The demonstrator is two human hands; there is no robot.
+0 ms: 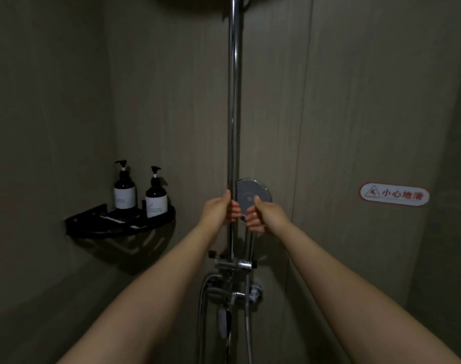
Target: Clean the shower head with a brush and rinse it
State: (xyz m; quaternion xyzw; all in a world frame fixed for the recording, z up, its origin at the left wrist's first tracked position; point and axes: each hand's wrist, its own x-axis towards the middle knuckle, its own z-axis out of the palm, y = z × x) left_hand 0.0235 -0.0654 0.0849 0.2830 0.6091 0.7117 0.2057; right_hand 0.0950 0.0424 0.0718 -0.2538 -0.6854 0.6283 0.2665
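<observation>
Chrome pole (234, 101) gripped by left hand (219, 208); right hand (263, 214) grips shower head (253, 193).

Two bare forearms come in from the near edge, one at the left and one at the right, narrowing toward the wrists farther in. No sleeve, cuff or glove covers either arm as far as the picture shows. The left hand (220, 210) and the right hand (263, 214) are bare too, with no ring, watch or band to be seen. The fingernails look short and plain, though the dim light blurs them.
</observation>
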